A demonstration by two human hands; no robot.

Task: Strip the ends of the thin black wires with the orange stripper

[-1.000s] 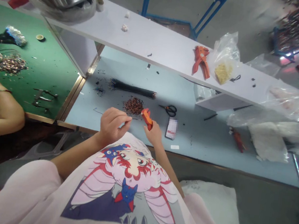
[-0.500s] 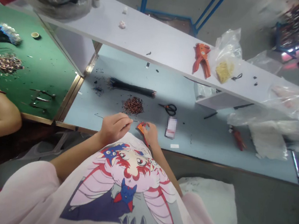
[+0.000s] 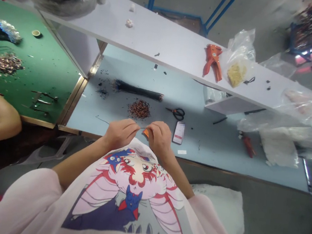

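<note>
My left hand is closed in a pinch on a thin black wire, whose tail sticks out to the left over the blue tabletop. Close beside it, my right hand has its fingertips pressed together on the wire's other end. An orange wire stripper shows only in part beneath the right fingers; whether that palm also grips it is hidden. Just beyond the hands lies a pile of small copper-and-black wire scraps. Behind the pile is a bundle of black wires with bared ends.
Black-handled scissors and a phone lie right of my hands. Red-handled pliers rest farther right by plastic bags. A raised white shelf crosses behind, carrying another orange stripper. At left, a co-worker's arm reaches over a green table.
My right hand has turned over and moved up to the wire's end, from around the orange stripper, which is now mostly covered. The left hand has shifted slightly right with the wire.
</note>
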